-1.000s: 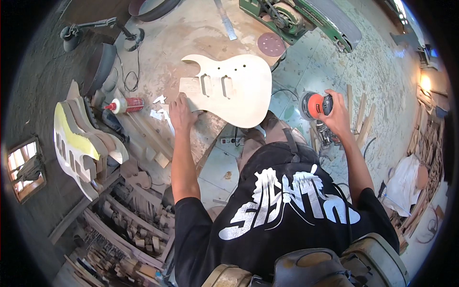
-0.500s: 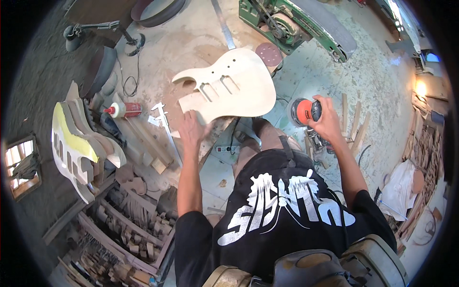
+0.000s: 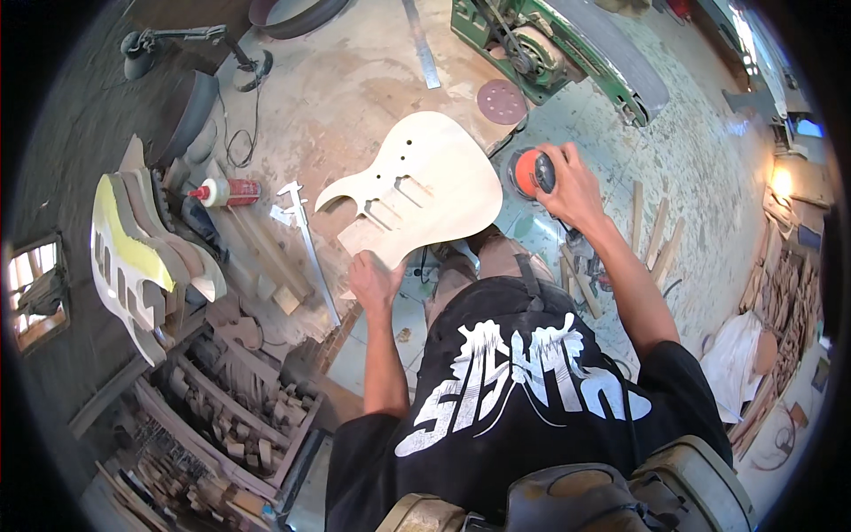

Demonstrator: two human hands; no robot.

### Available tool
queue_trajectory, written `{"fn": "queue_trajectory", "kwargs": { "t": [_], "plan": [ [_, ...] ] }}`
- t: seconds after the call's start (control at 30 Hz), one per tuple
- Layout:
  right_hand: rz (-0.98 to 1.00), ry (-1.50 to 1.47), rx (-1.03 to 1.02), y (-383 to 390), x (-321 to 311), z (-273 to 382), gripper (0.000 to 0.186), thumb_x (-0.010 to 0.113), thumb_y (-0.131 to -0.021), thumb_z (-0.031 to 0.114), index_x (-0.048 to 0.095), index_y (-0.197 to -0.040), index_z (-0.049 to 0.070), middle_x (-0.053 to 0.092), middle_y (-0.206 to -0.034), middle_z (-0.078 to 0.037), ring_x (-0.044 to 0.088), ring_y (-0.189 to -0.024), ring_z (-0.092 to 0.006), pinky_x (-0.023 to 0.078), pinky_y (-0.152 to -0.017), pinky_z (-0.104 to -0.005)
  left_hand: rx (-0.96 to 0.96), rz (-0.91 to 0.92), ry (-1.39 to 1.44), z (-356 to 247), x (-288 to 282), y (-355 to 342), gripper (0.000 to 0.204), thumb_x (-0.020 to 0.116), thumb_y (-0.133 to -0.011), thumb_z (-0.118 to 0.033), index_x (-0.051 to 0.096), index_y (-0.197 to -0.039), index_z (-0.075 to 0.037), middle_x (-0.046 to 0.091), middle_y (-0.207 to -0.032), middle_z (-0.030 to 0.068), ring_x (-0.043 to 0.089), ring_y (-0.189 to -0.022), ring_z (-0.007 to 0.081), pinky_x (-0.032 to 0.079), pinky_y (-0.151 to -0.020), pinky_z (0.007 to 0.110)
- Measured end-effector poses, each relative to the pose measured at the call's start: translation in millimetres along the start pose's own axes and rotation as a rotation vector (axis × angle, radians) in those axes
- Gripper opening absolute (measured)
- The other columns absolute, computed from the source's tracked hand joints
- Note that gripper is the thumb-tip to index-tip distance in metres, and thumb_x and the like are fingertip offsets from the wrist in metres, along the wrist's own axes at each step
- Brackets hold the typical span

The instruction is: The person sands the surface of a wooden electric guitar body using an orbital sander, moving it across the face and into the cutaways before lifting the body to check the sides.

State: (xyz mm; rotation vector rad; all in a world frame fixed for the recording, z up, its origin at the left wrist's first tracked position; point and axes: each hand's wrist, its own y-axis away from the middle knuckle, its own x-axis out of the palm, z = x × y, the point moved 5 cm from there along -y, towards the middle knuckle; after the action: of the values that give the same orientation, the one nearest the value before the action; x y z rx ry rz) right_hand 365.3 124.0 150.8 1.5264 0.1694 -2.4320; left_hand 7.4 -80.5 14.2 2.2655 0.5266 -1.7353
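Note:
An unfinished pale wooden guitar body (image 3: 443,173) with cut pickup slots and small dark holes lies on the workbench (image 3: 292,106). My left hand (image 3: 374,279) grips its near left edge by the neck end, fingers on top of the wood. My right hand (image 3: 572,186) is wrapped round an orange and black orbital sander (image 3: 529,172). The sander is held up just right of the body, apart from it. A round perforated sanding disc (image 3: 502,102) rests at the bench's right edge, beyond the body.
Left of the body lie a caliper (image 3: 310,248), a red-and-white glue bottle (image 3: 226,191) and wood strips. Stacked guitar bodies (image 3: 133,248) stand far left. A steel ruler (image 3: 421,44) and a green belt sander (image 3: 550,53) are at the back. Wood offcuts (image 3: 239,426) fill shelves at lower left.
The guitar body has turned and shifted toward me, off the ruler's end. My left hand has moved down and right with it. The sander in my right hand has come left and up.

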Motion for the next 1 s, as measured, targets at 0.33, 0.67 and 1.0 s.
{"fn": "queue_trajectory", "kwargs": {
  "t": [0.33,0.67,1.0],
  "plan": [
    [0.114,0.114,-0.171,-71.8,29.2,26.9,0.066,0.077,-0.076,0.016,0.057,-0.138,0.016,0.056,-0.125,-0.02,0.067,-0.105,-0.048,0.057,-0.084,-0.0558,-0.224,-0.22,0.155,7.9,8.7,-58.0,0.067,0.066,-0.098,-0.049,0.057,-0.139,0.003,0.047,-0.149,0.031,0.045,-0.14,0.0469,0.036,-0.116,0.056],
    [0.245,0.206,-0.18,-91.0,37.4,38.1,0.067,0.078,-0.076,0.015,0.053,-0.138,0.018,0.054,-0.123,-0.02,0.066,-0.108,-0.0489,0.058,-0.083,-0.0576,-0.375,-0.008,0.124,-3.0,39.1,-75.4,0.066,0.051,-0.105,-0.053,0.056,-0.151,-0.006,0.04,-0.165,0.0252,0.03,-0.156,0.0419,0.019,-0.129,0.056],
    [0.264,0.169,-0.253,-88.0,40.7,41.7,0.066,0.08,-0.077,0.017,0.055,-0.138,0.017,0.054,-0.125,-0.021,0.066,-0.106,-0.0485,0.058,-0.085,-0.0562,-0.386,0.006,0.127,-2.2,38.7,-76.3,0.062,0.052,-0.105,-0.052,0.059,-0.149,-0.008,0.045,-0.161,0.0244,0.035,-0.153,0.0417,0.024,-0.126,0.058]
  ]
}}
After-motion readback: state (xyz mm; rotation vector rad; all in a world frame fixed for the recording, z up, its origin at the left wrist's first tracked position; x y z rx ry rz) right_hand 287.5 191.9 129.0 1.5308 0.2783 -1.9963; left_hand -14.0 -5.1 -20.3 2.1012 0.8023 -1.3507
